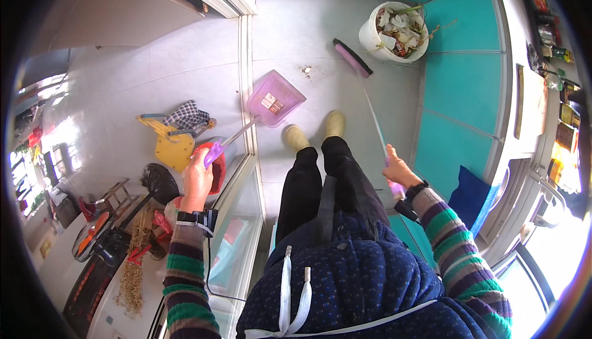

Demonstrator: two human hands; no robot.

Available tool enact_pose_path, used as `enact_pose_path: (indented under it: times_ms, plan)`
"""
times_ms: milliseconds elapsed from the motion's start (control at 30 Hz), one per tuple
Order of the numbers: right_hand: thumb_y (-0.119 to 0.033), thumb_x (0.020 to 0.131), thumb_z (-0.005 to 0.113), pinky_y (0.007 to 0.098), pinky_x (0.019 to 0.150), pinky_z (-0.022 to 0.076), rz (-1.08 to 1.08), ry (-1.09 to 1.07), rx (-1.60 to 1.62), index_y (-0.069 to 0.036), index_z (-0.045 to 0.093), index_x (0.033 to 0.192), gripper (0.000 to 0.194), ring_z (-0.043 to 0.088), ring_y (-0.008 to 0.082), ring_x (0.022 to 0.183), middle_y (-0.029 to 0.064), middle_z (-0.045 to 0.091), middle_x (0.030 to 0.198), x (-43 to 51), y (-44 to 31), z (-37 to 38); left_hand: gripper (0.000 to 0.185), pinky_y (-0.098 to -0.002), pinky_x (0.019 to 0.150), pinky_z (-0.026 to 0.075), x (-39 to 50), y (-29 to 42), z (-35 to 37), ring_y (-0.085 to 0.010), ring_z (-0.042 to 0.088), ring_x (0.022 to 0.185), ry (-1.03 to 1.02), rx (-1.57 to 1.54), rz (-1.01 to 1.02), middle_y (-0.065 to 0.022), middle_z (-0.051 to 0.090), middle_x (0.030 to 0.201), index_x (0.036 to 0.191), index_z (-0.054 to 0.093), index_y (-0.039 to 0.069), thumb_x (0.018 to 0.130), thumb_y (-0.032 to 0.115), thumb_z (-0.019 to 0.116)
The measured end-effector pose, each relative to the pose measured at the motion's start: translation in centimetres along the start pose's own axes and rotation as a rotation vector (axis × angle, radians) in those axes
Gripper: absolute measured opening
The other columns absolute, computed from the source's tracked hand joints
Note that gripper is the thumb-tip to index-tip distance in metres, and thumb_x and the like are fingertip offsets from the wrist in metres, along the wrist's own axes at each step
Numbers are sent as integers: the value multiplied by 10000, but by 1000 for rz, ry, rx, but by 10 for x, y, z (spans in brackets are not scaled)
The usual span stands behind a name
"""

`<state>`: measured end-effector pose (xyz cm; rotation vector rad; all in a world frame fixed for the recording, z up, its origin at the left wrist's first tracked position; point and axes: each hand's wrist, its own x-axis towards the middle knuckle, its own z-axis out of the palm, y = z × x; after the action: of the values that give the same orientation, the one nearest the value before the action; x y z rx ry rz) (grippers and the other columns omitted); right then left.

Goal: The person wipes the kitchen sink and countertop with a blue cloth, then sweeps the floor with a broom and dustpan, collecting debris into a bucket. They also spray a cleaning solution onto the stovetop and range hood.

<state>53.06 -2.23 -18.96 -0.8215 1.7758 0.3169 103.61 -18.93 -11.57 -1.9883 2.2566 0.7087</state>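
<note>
My left hand (197, 179) grips the purple handle end of a long-handled dustpan (279, 90). Its translucent purple pan, with a label in it, is by the door track, left of my shoes. In my right hand (398, 169) is the handle of a broom (352, 58) with a pink head and dark bristles. The broom head is low over the grey floor, just left of a white bucket (370, 38) filled with vegetable scraps and other waste. A small pile of debris (306, 71) lies on the floor between pan and broom, apart from both.
Teal cabinet doors (462, 80) line the right side. A sliding-door track (247, 61) crosses the floor at left, with a glass panel (231, 228) near my left arm. Beyond it are a yellow folding chair (173, 152), a red-rimmed bin (219, 172) and a black fan (108, 246).
</note>
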Motion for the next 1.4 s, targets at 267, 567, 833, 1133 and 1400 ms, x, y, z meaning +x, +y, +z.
enact_pose_path:
  times_ms: [267,567,833,1133,1400]
  plan:
    - [-21,704,531,370,582,539,-131,-311,99,-55,95,1461,874,655,288,610,213,641,771,-40,-52,36,318,-437,754,498,-4,4,4,-387,616,900,11,1,-2,-170,649,955,1072,576,86,769,14,637]
    - [-25,709,557,364,551,520,-144,-128,210,-149,279,1441,793,616,255,570,197,623,867,-100,-19,-12,387,-435,748,508,-12,-1,11,-364,627,893,-10,51,-11,-158,649,999,1118,560,98,751,9,647]
    - [-16,703,553,403,560,533,-73,-15,81,-57,177,1433,822,662,316,617,242,635,762,-20,-21,1,347,-444,729,501,-14,-1,11,-371,618,888,23,54,6,-145,644,979,1081,563,110,755,28,648]
    - [-36,691,554,412,657,525,-194,-225,134,-121,299,1404,761,650,336,663,221,627,808,-78,-43,18,388,-444,741,494,-19,-4,13,-356,621,879,36,72,36,-125,646,942,1098,551,109,739,14,663]
    - [-52,690,575,405,702,528,-148,43,48,-112,288,1417,784,662,363,772,244,643,934,-76,-11,-20,331,-442,761,489,-57,-25,11,-390,609,908,45,0,-57,-179,634,994,1098,560,75,780,5,621]
